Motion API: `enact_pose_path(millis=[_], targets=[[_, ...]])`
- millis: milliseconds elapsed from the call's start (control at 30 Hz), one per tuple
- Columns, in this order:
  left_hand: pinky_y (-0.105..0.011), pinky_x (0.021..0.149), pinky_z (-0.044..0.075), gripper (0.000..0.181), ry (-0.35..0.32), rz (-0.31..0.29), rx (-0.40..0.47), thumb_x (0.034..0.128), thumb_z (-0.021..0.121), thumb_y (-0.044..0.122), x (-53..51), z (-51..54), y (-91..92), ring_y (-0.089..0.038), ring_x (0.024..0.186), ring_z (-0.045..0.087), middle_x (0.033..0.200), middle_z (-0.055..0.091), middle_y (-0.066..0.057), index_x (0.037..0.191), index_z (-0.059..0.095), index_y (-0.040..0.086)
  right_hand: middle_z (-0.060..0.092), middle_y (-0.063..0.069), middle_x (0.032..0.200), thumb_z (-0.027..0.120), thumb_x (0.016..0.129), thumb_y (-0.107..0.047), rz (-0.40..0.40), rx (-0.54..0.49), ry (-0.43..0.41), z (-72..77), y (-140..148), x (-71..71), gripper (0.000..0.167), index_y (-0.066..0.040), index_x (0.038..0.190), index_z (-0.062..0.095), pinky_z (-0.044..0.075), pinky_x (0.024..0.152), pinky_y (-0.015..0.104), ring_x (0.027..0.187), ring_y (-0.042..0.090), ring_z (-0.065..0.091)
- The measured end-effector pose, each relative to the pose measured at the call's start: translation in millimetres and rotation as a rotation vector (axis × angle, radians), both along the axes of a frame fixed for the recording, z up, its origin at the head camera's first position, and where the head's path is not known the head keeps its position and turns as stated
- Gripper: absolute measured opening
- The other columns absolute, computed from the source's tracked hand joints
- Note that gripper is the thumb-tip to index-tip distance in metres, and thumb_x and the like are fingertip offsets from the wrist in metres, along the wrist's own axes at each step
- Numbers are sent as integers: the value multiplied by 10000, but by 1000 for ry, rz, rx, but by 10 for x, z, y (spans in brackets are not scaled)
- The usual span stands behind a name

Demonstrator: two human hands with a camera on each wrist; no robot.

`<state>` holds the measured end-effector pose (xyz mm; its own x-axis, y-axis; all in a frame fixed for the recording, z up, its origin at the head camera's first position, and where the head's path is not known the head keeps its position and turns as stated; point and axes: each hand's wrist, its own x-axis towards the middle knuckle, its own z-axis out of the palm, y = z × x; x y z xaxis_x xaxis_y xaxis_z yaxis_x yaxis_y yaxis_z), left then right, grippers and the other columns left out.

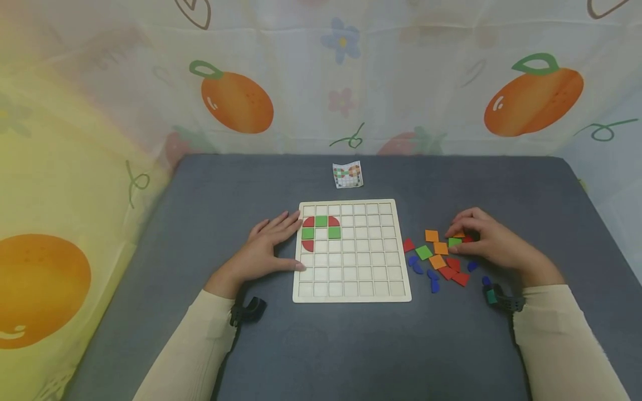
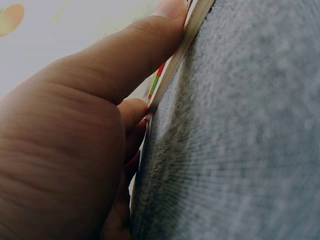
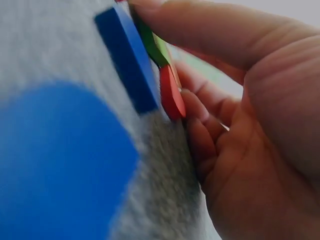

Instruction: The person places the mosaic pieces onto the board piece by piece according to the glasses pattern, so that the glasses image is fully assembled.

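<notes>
Fingers spread, a left hand rests on the nine o'clock edge of a square cream wooden grid board; the right hand (at three o'clock) pinches a flat green square tile.

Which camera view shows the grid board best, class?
The head view, which shows the grid board face-up with all four corners visible. The left wrist view catches only a slanting strip along its edge; in the right wrist view I cannot make it out.

This looks like a curtained-off booth: fruit-printed cloth hangs behind the grey table.
</notes>
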<state>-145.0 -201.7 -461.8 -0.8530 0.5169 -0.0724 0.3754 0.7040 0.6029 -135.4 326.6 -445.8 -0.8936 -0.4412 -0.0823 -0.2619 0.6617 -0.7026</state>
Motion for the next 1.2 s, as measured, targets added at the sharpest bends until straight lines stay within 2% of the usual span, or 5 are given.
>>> enact_pose_path(millis=[133,500,733,900,1200], targets=[[-592,1264,14,1116,0,-2,-4,844,936,536,-2,0,-1,-225,1655,104,1780,244,31,1711,348,154,569,54,1161,868,954,-81,-29,-37,29,-4,-50,-3,169,-110,1041,726,457,778,287,967,198,505],[-585,1265,12,1102,7,-9,-3,849,935,529,-11,0,-5,-215,1654,108,1779,240,47,1710,357,155,632,83,827,795,1039,-182,-215,-99,-72,23,-134,12,169,-72,1105,684,474,597,339,680,264,576],[-582,1266,9,1098,2,-9,-6,854,933,524,-20,-15,-10,-213,1654,107,1780,238,51,1712,353,157,714,120,903,770,1058,-179,-279,-160,-44,75,-257,14,232,-47,1239,712,527,622,335,720,268,649],[-581,1266,11,1101,-1,-7,-8,854,934,520,-12,-8,-5,-219,1654,107,1780,240,46,1714,347,162,737,164,1072,760,1052,-93,-257,-246,-46,105,-393,17,330,-1,1359,678,544,674,297,856,227,685],[-584,1266,12,1106,1,-6,-8,853,932,530,-17,-26,-9,-212,1654,103,1780,239,51,1717,342,172,757,195,1061,764,1046,-81,-224,-394,-123,169,-685,63,306,15,1318,662,620,749,350,915,280,751]])
